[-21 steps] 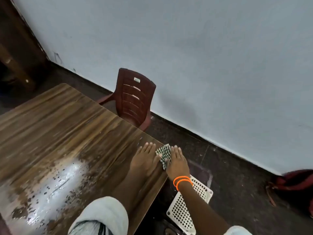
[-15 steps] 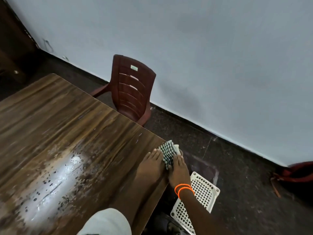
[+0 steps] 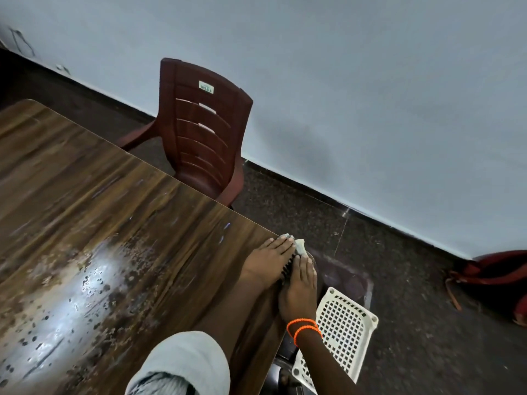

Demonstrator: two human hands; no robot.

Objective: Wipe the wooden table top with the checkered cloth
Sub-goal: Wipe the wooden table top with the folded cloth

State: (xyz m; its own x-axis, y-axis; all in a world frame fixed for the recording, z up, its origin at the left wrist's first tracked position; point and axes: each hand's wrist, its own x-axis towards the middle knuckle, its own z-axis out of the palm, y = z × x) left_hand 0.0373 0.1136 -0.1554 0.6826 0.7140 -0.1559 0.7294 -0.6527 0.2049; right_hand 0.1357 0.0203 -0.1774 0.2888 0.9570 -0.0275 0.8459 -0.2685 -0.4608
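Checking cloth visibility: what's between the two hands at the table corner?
Head view: the checkered cloth, mostly hidden, sits between the left hand and right hand, both lying flat at the wooden table corner.

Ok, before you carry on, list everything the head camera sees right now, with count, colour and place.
wooden table: one, brown, left half of view, pale blotchy patch with dark specks near the bottom left.
checkered cloth: one, dark and white check, at the table's right corner, mostly hidden between the hands.
chair: one, dark red plastic, beyond the table by the wall.
basket: one, white lattice, on the floor below the table's corner.
bag: one, red, floor at far right, partly cut off.
wall: pale grey-blue, behind.
floor: dark, speckled.
left hand: flat on the table against the cloth.
right hand: flat beside it, two orange bands at the wrist.
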